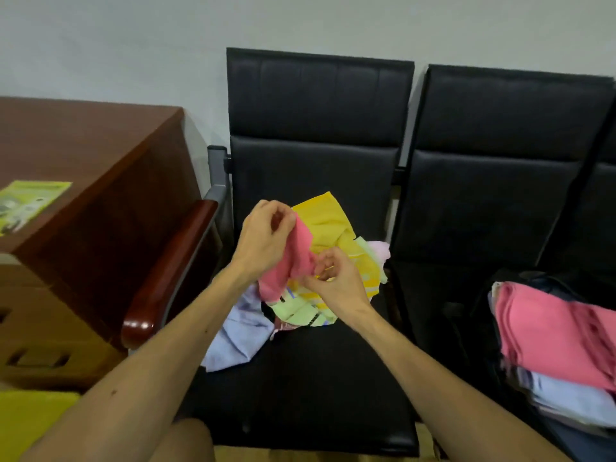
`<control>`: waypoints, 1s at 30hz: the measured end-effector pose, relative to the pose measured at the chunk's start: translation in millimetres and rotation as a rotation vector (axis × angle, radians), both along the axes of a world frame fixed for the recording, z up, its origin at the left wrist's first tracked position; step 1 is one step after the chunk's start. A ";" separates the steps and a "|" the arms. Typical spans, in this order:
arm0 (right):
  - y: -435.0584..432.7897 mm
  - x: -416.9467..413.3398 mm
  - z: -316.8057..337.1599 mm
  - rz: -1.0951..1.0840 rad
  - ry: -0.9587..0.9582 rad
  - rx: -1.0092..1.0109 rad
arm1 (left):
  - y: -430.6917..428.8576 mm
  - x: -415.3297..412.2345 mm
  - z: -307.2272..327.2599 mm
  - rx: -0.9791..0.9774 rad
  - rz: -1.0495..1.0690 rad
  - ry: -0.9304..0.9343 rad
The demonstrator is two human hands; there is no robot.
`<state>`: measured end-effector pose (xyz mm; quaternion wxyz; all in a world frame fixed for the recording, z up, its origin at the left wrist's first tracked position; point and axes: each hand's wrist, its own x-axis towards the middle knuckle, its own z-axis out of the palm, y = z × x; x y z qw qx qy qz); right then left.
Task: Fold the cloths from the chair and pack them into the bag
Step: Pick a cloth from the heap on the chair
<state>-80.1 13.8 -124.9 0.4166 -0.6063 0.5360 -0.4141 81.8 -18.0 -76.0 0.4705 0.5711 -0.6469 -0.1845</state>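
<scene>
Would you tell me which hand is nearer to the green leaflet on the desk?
Left. The left hand is right of the green leaflet, across the armrest; the right hand is farther right.

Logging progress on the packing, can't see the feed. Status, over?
Status: left hand and right hand pinch pink cloth above the chair, unfolded. On the seat, loose pile. Next chair: bag holds folded cloths. Nothing seen in the way.

I am in what looks like an office waiting area: black padded chairs joined in a row stand against a plain pale wall, one with a glossy wooden armrest, and beside them a reddish-brown wooden desk carries a green leaflet.
</scene>
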 end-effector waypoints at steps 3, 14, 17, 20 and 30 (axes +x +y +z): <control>24.8 -7.0 35.8 0.047 0.062 -0.075 | 20.0 -16.5 46.0 -0.116 -0.011 0.013; 103.5 -75.1 56.7 -0.106 0.046 -0.246 | 92.7 -59.6 122.8 -0.278 0.015 0.015; 111.7 -93.1 58.3 -0.113 -0.005 -0.248 | 106.3 -68.4 134.8 -0.295 -0.003 -0.004; 122.0 -107.5 52.9 -0.114 -0.010 -0.218 | 116.6 -76.1 146.5 -0.326 -0.008 -0.015; 144.3 -120.9 86.8 0.028 -0.241 -0.137 | 116.0 -82.9 146.1 -0.262 0.018 -0.108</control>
